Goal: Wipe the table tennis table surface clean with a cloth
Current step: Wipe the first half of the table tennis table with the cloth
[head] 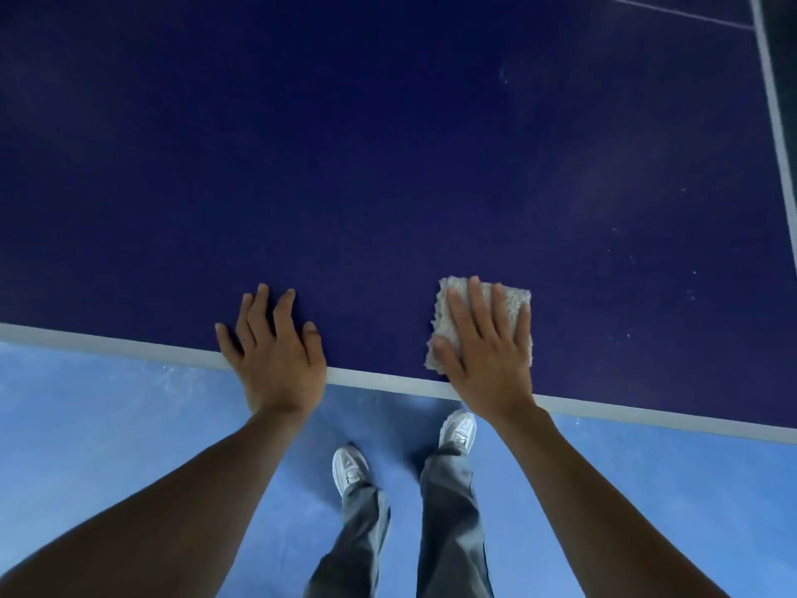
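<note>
The dark blue table tennis table (388, 166) fills the upper part of the head view, with a white stripe along its near edge. A folded grey fluffy cloth (509, 297) lies flat on the table close to that edge. My right hand (487, 351) presses on the cloth with straight, spread fingers. My left hand (276, 351) rests flat on the bare table surface to the left of the cloth, its palm over the white edge stripe. Pale dust specks (685, 278) dot the surface right of the cloth.
A white side line (776, 114) runs down the table's right side, with a thin centre line (673, 10) at top right. Below the table edge lies a light blue floor (108, 425). My legs in grey trousers and white shoes (351, 468) stand there.
</note>
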